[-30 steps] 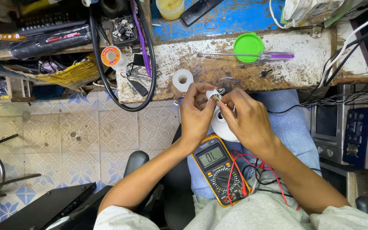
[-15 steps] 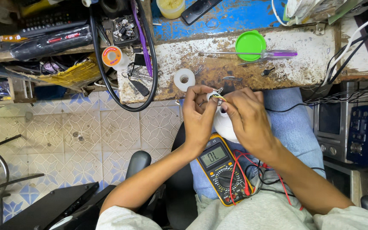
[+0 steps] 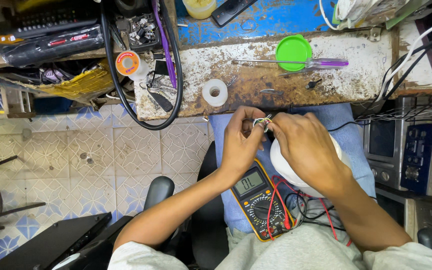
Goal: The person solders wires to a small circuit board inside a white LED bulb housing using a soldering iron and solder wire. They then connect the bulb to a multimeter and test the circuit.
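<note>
Here, left hand [image 3: 240, 142] and right hand [image 3: 303, 145] pinch coloured wires [image 3: 261, 121] — above a white housing [image 3: 285, 167].

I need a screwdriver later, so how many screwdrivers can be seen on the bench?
1. The screwdriver with a purple handle lies on the bench beside the green lid. Clutter may hide others.

A worn, rusty workbench [image 3: 256, 85] carries a tape roll [image 3: 215, 92], green lid [image 3: 294, 52] and purple-handled screwdriver [image 3: 296, 63]

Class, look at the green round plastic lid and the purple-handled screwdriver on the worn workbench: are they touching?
Touching. The head view shows the purple-handled screwdriver with its metal shaft lying straight across the green round plastic lid, no gap showing.
</note>
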